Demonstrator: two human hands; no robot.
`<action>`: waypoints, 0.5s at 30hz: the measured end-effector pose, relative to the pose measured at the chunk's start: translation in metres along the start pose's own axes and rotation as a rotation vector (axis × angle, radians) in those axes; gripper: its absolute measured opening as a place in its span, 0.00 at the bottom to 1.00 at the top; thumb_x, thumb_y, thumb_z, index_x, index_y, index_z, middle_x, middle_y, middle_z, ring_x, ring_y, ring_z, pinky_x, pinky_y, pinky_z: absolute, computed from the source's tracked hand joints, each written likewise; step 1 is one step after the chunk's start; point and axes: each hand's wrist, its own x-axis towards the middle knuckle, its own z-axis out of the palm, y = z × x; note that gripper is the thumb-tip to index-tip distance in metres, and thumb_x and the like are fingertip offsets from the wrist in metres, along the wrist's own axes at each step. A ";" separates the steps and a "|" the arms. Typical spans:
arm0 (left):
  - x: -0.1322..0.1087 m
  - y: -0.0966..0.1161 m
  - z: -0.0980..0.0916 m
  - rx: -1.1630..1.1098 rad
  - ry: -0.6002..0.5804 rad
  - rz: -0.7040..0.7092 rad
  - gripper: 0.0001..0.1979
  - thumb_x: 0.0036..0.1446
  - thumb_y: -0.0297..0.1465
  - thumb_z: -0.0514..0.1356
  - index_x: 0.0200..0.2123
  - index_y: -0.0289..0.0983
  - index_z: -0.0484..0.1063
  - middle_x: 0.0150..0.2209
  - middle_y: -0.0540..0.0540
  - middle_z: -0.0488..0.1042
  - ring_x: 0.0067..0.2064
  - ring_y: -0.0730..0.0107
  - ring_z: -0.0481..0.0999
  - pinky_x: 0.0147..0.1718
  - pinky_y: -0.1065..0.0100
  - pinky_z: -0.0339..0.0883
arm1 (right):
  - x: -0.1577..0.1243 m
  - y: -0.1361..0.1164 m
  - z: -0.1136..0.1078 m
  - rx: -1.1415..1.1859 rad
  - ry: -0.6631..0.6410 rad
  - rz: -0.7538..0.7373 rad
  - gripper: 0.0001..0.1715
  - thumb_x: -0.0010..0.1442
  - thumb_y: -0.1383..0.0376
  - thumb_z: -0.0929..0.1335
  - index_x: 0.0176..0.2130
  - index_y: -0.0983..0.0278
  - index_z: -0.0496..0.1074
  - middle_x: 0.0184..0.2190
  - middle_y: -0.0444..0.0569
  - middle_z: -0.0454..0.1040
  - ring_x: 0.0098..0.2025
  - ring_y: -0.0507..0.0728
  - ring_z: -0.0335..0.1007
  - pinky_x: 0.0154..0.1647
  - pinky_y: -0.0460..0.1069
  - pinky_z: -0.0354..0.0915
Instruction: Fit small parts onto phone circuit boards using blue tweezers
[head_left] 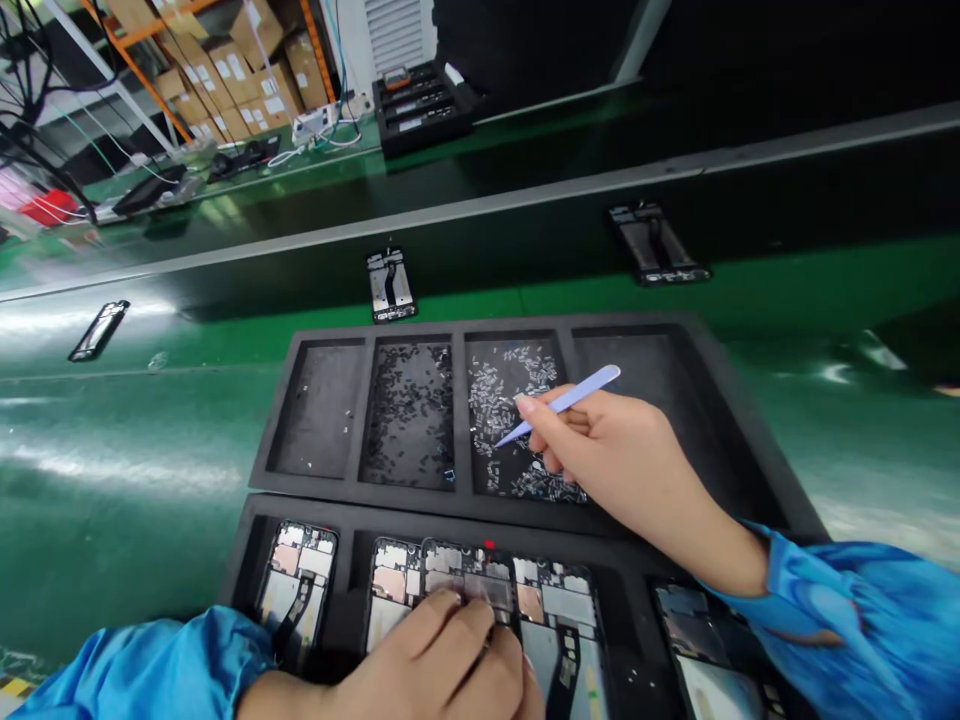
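My right hand [630, 445] is closed around lavender tweezers [585, 389], their tips pointing down into a compartment of small silvery pieces [491, 385]. That compartment belongs to a black foam tray [460, 430]; the one beside it holds small dark pieces [409, 400]. My left hand [457, 665] has its fingers curled over an opened phone [465, 568] with its inner parts showing. Other opened phones, one on the right [562, 610] and one on the left [300, 570], lie in a second foam tray [352, 560]. My left thumb is mostly hidden.
Beyond the trays, opened phones [391, 285] [656, 243] [99, 331] lie along the green bench [202, 350]. A metal edge strip [480, 200] crosses behind them. Farther back are a black tray [424, 110], cables and cardboard boxes [240, 70] on a shelf.
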 end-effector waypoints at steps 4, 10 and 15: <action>-0.004 0.002 -0.002 0.020 -0.011 0.009 0.09 0.68 0.30 0.58 0.45 0.38 0.78 0.44 0.49 0.80 0.47 0.64 0.79 0.45 0.66 0.77 | 0.003 -0.002 0.004 0.015 0.000 0.079 0.23 0.60 0.49 0.69 0.23 0.62 0.71 0.15 0.45 0.72 0.15 0.53 0.67 0.17 0.47 0.62; -0.005 0.005 -0.004 0.103 0.054 0.048 0.12 0.67 0.33 0.57 0.45 0.35 0.79 0.43 0.48 0.82 0.46 0.62 0.81 0.45 0.65 0.78 | -0.003 -0.012 -0.001 0.149 0.070 0.075 0.22 0.57 0.54 0.72 0.46 0.65 0.73 0.17 0.41 0.71 0.16 0.52 0.65 0.15 0.45 0.61; -0.005 0.012 -0.009 0.104 0.036 -0.043 0.17 0.67 0.38 0.56 0.48 0.32 0.78 0.47 0.42 0.82 0.49 0.52 0.82 0.51 0.56 0.76 | -0.034 -0.051 -0.004 0.158 0.027 -0.006 0.17 0.56 0.53 0.75 0.29 0.62 0.71 0.15 0.42 0.71 0.12 0.50 0.63 0.11 0.43 0.58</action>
